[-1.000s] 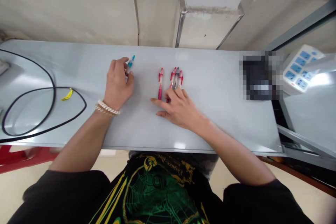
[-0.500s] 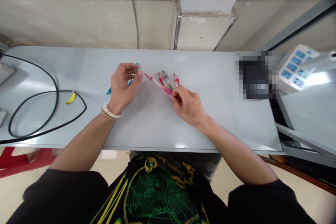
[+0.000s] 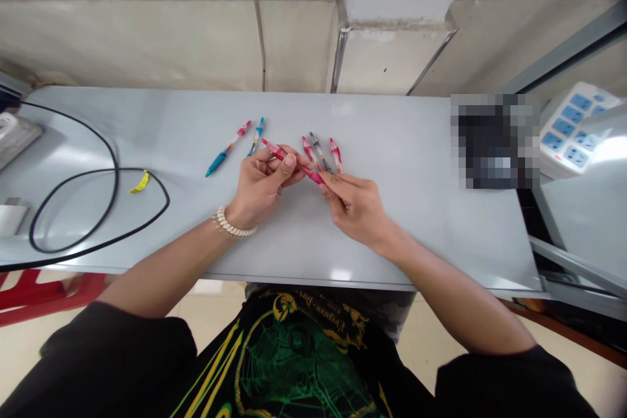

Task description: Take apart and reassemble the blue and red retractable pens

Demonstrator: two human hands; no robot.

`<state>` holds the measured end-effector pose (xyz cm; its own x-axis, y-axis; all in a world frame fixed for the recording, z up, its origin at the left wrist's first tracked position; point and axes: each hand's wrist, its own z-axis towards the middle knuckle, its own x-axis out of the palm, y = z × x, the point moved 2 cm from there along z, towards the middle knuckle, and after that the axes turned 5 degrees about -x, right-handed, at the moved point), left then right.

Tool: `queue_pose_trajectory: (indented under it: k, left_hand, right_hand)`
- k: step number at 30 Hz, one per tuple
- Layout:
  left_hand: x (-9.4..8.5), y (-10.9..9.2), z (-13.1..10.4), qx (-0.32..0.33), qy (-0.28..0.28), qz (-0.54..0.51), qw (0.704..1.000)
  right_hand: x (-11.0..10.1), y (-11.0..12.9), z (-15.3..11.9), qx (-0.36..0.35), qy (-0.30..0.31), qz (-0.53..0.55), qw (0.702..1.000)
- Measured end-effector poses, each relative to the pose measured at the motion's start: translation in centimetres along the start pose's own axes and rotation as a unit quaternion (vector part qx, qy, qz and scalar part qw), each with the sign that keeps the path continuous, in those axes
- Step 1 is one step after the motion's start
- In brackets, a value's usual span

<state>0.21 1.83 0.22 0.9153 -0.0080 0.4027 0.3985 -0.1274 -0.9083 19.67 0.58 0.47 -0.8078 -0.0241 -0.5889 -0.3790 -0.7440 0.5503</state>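
Observation:
A red-pink pen (image 3: pixel 275 150) spans both hands above the table. My left hand (image 3: pixel 264 186) pinches it between thumb and fingers near its clip end. At the other end, the fingertips of my right hand (image 3: pixel 355 206) close on the pink grip. Just behind the hands lie a pen with a red top (image 3: pixel 307 147), a grey pen (image 3: pixel 316 144) and another red pen (image 3: pixel 336 151). Left of them rest a pen with a blue grip and red top (image 3: pixel 228 150) and a blue pen (image 3: pixel 257 134), partly hidden by my left hand.
A black cable (image 3: pixel 102 228) with a yellow tag (image 3: pixel 140 183) loops over the left of the table (image 3: pixel 416 222). A pixelated dark object (image 3: pixel 482 150) sits at the right, beside a white power strip (image 3: pixel 575 130). A wall runs along the back.
My left hand has moved right, from beside the blue pens onto the pen in my right hand, and now grips it. The blue-gripped pen with the red top has come into full view.

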Motion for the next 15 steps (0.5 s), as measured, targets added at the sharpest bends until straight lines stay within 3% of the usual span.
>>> queue_pose_trajectory:
  k: [4,9,12,15]
  left_hand:
    - [0.8,-0.1,-0.6,-0.006,-0.039,-0.036,0.999]
    - [1.1,0.1,-1.2,-0.032,-0.071,-0.061,0.995]
    - [0.8,0.5,-0.9,-0.043,-0.075,-0.065,0.994]
    - [0.4,0.7,-0.5,-0.029,-0.081,-0.085,0.993]
  right_hand:
    - [0.2,-0.2,-0.4,-0.155,-0.051,-0.197,0.967]
    - [0.2,0.6,-0.2,-0.234,-0.070,-0.319,0.916]
    - [0.3,0.8,0.1,-0.237,-0.073,-0.326,0.913]
    - [0.2,0.0,0.5,-0.149,-0.079,-0.237,0.957]
